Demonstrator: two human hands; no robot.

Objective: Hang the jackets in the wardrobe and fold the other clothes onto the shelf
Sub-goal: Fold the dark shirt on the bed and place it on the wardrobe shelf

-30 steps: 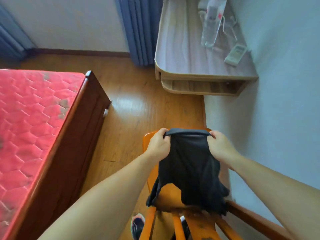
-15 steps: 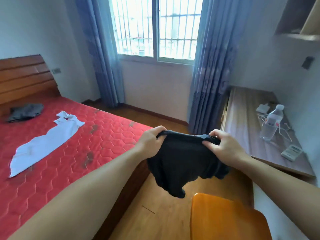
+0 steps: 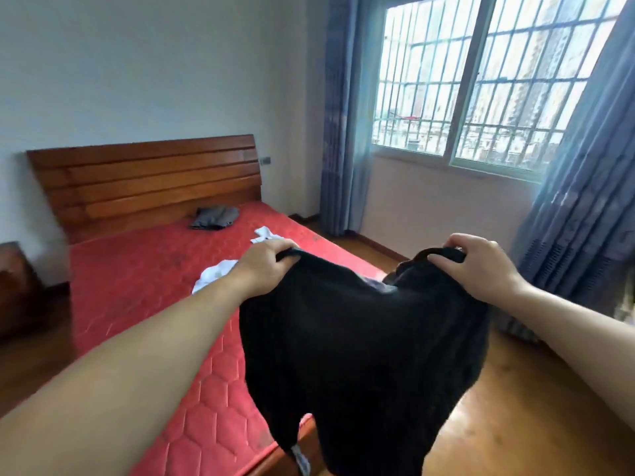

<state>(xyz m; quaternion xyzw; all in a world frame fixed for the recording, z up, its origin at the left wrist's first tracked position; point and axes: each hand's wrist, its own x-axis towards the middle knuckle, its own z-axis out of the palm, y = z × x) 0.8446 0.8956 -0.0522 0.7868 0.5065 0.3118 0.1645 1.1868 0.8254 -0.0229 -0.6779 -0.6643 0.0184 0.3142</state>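
A black garment [image 3: 360, 345] hangs spread in the air over the foot of the bed. My left hand [image 3: 264, 266] grips its top edge on the left, and my right hand [image 3: 474, 266] grips the top edge on the right. A white garment [image 3: 216, 274] lies stretched on the red mattress [image 3: 144, 280], partly hidden behind my left arm. Near the wooden headboard [image 3: 147, 176] a grey garment [image 3: 214, 217] lies bunched. No wardrobe or shelf is in sight.
The bed fills the left and middle of the room. A dark bedside cabinet [image 3: 13, 280] stands at far left. Blue curtains [image 3: 584, 201] frame a barred window [image 3: 481, 84]. Wooden floor [image 3: 515, 407] runs along the bed's right side.
The view has swung left from the chair and desk to the bed. Both hands lifted the black garment off the orange chair and carried it over the bed's foot, spreading wider apart.
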